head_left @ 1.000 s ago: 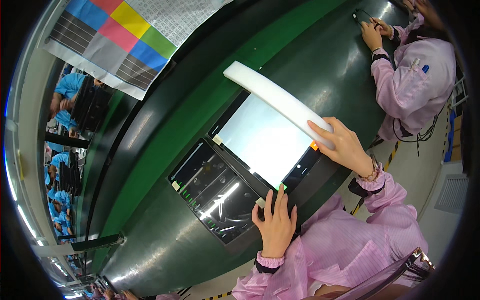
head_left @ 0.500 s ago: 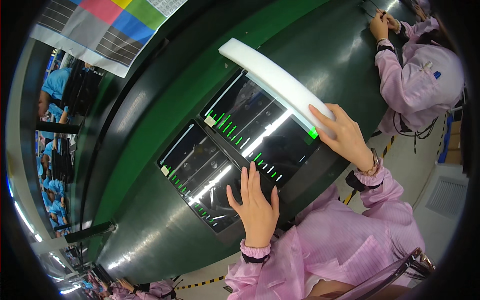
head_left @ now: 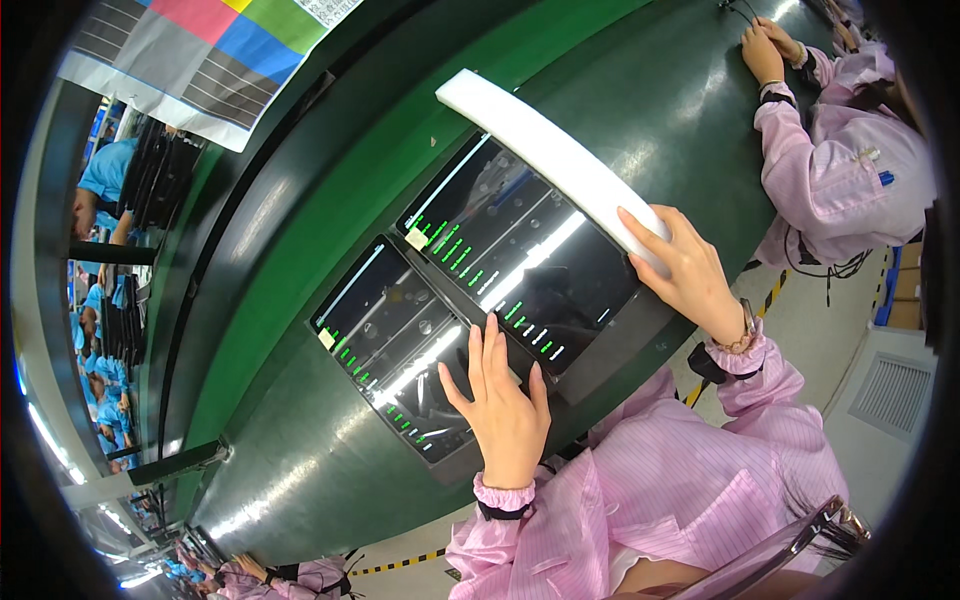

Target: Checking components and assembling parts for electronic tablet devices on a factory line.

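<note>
White foam strip: placed along the outer edge of the upper tablet; whether the glass is touched cannot be told. If its held end alone were turned, the long free end could be swung across the screen.
Right hand: strip's near end pinched between thumb and fingers; with so little of the length gripped, twisting or slipping could be caused.
Upper tablet: screen faced upward, coloured text lines displayed; stray inputs could be triggered by a brushing finger or strip.
Left hand: fingers spread, nothing grasped, tips at the gap between tablets; firm contact cannot be confirmed. By a sideways push, the lower tablet could be nudged.
Foam finish: matte, white, thick, square-edged; its curve may be exaggerated by the lens.
Tablet finish: flat, black, glossy, rectangular; lamp glare is mirrored, so marks could be missed. One pale square tab is seen near a corner.
Bench: dark green, smooth, sheened; sliding could be eased by it.
</note>
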A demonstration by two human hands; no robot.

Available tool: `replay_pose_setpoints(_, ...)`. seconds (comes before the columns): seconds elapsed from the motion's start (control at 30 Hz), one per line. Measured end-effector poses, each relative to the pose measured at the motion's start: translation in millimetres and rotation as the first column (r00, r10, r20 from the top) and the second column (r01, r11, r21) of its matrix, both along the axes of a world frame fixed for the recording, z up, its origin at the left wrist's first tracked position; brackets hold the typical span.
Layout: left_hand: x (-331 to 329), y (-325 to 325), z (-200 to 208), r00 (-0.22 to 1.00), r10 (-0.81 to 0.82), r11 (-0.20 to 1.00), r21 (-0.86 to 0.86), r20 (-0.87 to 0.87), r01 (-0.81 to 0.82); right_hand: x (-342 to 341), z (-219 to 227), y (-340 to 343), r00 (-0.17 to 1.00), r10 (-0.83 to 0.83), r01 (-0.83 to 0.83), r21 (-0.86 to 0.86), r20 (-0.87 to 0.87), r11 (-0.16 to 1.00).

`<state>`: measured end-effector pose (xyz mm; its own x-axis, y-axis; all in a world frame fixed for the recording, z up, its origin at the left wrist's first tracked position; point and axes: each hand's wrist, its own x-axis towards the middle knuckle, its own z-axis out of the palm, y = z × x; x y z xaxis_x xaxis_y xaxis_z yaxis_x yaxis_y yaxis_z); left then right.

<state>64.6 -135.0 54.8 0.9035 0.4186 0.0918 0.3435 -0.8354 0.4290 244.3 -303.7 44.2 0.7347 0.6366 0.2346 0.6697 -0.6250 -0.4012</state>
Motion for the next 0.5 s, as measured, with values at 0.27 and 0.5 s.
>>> replay_pose_setpoints(0.27, -8, -3, 4, 0.997, -0.072, 0.997, 0.017, -0.03, 0.073, -1, 0, 4, 1.0, 0.005, -0.005, 0.002, 0.011, 1.0)
replay_pose_setpoints(0.5, -8, -11, 4, 0.996, -0.094, 0.995, 0.014, -0.008, 0.094, 0, 0, 2, 1.0, 0.0, 0.0, 0.008, 0.013, 1.0)
